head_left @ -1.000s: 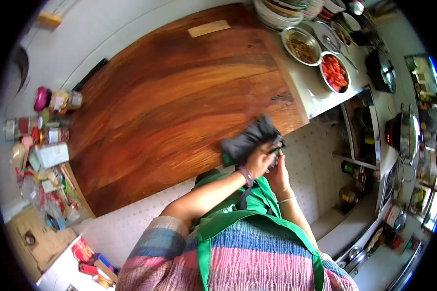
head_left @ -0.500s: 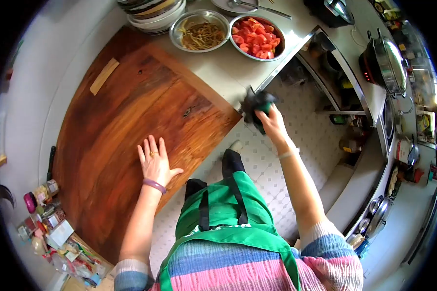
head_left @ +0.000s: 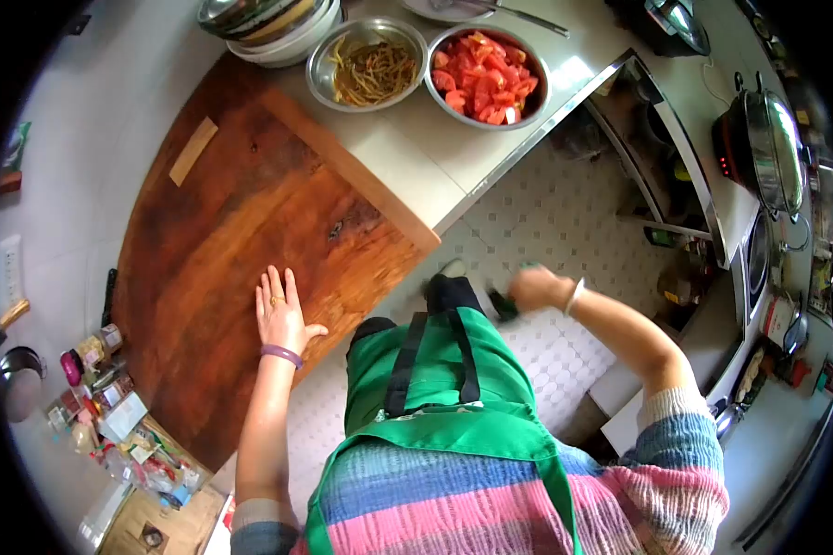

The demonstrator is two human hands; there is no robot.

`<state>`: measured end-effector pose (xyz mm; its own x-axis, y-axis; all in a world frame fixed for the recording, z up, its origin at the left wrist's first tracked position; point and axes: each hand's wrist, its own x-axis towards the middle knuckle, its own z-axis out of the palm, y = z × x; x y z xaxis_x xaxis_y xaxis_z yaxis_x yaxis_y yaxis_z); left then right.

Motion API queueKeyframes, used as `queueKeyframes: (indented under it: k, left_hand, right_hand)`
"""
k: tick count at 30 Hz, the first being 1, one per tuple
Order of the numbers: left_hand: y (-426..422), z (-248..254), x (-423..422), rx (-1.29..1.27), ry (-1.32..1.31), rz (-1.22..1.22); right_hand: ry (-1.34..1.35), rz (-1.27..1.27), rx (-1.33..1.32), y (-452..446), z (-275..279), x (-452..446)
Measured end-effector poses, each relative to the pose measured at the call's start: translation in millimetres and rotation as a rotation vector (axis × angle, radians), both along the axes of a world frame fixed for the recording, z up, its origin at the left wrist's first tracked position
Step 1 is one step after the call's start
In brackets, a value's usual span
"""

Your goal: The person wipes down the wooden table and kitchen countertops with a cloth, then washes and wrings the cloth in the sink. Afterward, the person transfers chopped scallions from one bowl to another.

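Note:
My left hand [head_left: 283, 319] lies flat with its fingers stretched out on a large reddish-brown wooden board [head_left: 241, 250], close to its front edge. Beyond that edge, over the tiled floor, my right hand [head_left: 539, 289] is closed and smeared by motion. A dark green and black, cloth-like thing [head_left: 502, 303] shows at its fingers, mostly hidden by the hand; its exact kind is unclear. A narrow strip of light wood [head_left: 193, 152] rests on the board's far left part.
On the pale counter [head_left: 412, 166] stand a metal bowl of cut tomatoes [head_left: 544, 88], a bowl of brownish strips [head_left: 311, 69] and stacked bowls [head_left: 292, 46]. A lidded pot [head_left: 776, 153] sits at right. Packets and jars [head_left: 125, 416] crowd the left. An open cabinet [head_left: 652, 148] shows under the counter.
My right hand has swung from the board's right corner back toward my body, carrying the dark cloth-like thing. My left hand stays flat on the board. The whole view has shifted slightly.

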<state>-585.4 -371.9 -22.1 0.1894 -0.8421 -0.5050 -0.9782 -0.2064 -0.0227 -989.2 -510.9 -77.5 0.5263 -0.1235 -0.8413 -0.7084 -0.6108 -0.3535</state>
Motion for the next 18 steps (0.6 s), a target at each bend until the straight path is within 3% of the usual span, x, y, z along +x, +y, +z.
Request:
queueKeyframes:
  k: [1,5,6,9,10,11,13,14,18]
  left_hand:
    - [-2,3,0,-0.005,0.003,0.007]
    - [-12,13,-6,0.108,-0.048,0.028]
    - [-16,20,-12,0.057,-0.08,0.035]
    - [-46,9,-6,-0.173,0.187,0.252]
    - [-66,8,-14,-0.447,0.302,0.259]
    - [-91,8,-22,-0.425,0.595,0.451]
    - [-142,-26,-33,-0.52,1.445,0.86]
    - [-173,-26,-37,-0.459,1.621,1.086]
    - [-268,-55,-46,-0.514,1.735,1.341]
  right_hand:
    - [0.123,-0.045,0.011,18,-4,-25]
    - [0.004,-0.463,-0.091,27,15,-50]
    - [-0.039,-0.49,-0.084,25,16,-46]
    - [-0.138,-0.533,-0.018,24,18,-34]
    - [-0.198,-0.57,-0.03,23,20,-29]
    - [-0.252,-0.606,-0.04,24,23,-27]
    - [-0.273,-0.662,-0.062,30,26,-27]
    - [-0.259,-0.706,-0.076,29,36,-24]
    - [-0.272,-0.881,-0.12,30,76,-20]
